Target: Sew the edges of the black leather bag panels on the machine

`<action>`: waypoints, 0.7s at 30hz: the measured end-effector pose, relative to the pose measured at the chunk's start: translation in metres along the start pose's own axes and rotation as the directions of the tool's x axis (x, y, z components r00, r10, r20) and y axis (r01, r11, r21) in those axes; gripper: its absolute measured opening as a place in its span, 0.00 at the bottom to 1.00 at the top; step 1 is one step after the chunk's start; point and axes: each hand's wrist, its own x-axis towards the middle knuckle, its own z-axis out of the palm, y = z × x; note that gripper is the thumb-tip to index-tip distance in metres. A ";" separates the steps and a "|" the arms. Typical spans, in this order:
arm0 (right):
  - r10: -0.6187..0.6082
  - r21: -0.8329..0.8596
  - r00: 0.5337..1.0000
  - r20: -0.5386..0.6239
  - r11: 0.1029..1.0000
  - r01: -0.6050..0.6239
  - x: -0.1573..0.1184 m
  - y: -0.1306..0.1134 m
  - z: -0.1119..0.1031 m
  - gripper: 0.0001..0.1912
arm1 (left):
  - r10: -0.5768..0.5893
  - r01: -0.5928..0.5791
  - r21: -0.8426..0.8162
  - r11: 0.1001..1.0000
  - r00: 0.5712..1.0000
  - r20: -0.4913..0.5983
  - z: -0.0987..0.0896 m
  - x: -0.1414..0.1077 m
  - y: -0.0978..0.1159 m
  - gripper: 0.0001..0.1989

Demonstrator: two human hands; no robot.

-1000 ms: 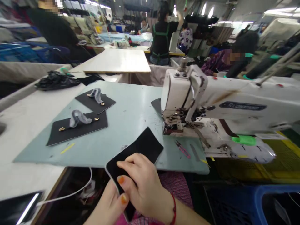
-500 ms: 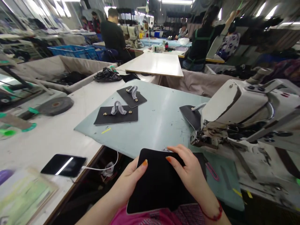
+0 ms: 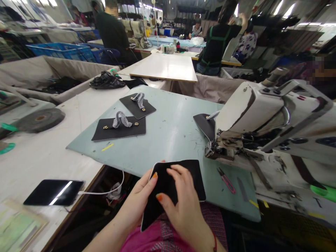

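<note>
One black phone [image 3: 54, 192] lies near left. Two black panels [image 3: 133, 133], each bearing a crumpled grey loop [image 3: 121, 120], lie farther off. Left hand [image 3: 143, 190]: gripping the left edge of one smooth, thin black sheet [image 3: 193, 175], near centre. Right hand [image 3: 183, 194]: arched over it, thumb and fingers apart. Right: one pink-handled snips [image 3: 229, 183], one white sewing machine [image 3: 233, 108].

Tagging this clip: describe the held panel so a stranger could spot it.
Find the white sewing machine at right, then the pale green tabletop beside it. At the near edge, the left hand grips a black panel. Unlike the panels lying on the tabletop, its visible face shows no gold fittings or grey strap.
</note>
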 end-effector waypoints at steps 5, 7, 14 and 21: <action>0.144 0.234 0.988 0.057 0.960 -0.154 -0.015 -0.006 0.020 0.32 | -0.044 0.062 -0.130 0.990 0.990 0.137 -0.010 -0.001 -0.014 0.35; 0.146 0.291 0.985 0.093 0.942 -0.167 -0.012 -0.004 0.014 0.28 | -0.039 0.061 -0.119 0.991 0.983 0.179 -0.013 -0.003 -0.016 0.35; 0.137 0.051 0.984 0.116 0.988 -0.144 0.000 -0.008 -0.011 0.20 | 0.126 -0.151 0.452 0.879 0.988 0.086 -0.003 -0.004 -0.026 0.33; -0.007 0.009 0.997 0.077 1.000 0.006 -0.001 -0.004 -0.026 0.15 | 0.413 -0.456 0.705 0.543 0.876 0.249 -0.008 0.007 -0.018 0.20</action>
